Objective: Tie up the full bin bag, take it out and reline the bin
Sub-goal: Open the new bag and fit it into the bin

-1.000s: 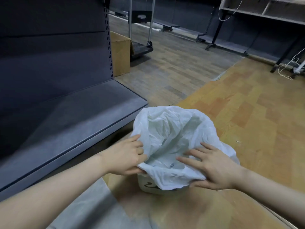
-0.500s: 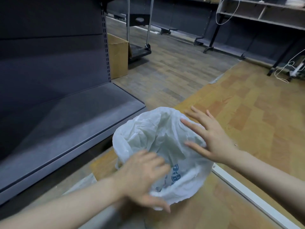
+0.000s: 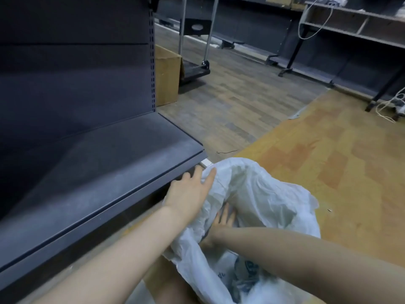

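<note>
The white bin bag [image 3: 258, 207] sits low in the middle of the view, mouth open and crumpled; dark, blurred contents lie in its near end. The left hand [image 3: 189, 191] rests flat on the bag's left rim, fingers straight. The right hand [image 3: 221, 224] reaches inside the bag, fingers extended against the plastic, holding nothing visible. The bag stands on the floor [image 3: 328, 163], beside a dark grey shelf [image 3: 105, 163]. Further back are a cardboard box [image 3: 166, 77], a trolley [image 3: 195, 69] and wall shelving [image 3: 355, 25].
</note>
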`<state>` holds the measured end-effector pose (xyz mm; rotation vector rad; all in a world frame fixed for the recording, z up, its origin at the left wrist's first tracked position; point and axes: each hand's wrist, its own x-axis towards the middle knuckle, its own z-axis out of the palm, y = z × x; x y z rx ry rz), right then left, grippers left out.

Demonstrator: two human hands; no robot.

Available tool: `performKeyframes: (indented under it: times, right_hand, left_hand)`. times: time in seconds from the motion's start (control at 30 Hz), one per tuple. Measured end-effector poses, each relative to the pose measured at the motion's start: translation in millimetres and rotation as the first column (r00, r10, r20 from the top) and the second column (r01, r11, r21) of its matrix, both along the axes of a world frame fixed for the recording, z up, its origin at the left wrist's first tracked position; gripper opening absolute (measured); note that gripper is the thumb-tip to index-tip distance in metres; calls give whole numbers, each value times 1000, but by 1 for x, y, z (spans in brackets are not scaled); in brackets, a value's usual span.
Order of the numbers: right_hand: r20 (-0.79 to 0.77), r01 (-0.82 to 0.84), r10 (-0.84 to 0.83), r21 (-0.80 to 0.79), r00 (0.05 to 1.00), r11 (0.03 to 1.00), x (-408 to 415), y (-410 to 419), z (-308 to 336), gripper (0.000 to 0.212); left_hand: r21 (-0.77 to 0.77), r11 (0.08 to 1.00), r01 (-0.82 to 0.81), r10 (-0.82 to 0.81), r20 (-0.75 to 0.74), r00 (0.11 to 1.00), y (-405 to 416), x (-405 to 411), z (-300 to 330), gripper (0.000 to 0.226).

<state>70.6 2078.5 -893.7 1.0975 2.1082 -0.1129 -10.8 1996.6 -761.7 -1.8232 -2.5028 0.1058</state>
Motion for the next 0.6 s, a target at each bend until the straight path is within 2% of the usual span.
performKeyframes:
  times: [0.07,0.17,0.33,0.43,0.5,0.6]
  right_hand:
    - [24,-38,37,25,999,999,0,2,-28,121]
    - [-18,-35,36,50,999,998,6,1,-68,116]
    - [-53,-89,94,97,994,991,15,-2,-71,99]
    - [-27,-132,132,20,991,991,16,2,-65,103]
    - [-65,-47,42,-86,997,995,16,4,-64,108]
    - [-54,36,-43,-137,998,990,14,6,-68,123]
  left_hand:
    - [3,1000,3,-3,15,1000,0,0,-2,82]
    - [24,1000,4,-6,95,995,0,-4,-6,84]
    - [90,996,5,-20,176,984,2,-11,-12,85]
    - [109,993,36,-55,184,981,3,-12,-12,77]
    - [98,994,52,-68,173,983,3,-12,-12,72]
    - [86,995,47,-58,140,988,4,-11,-12,62]
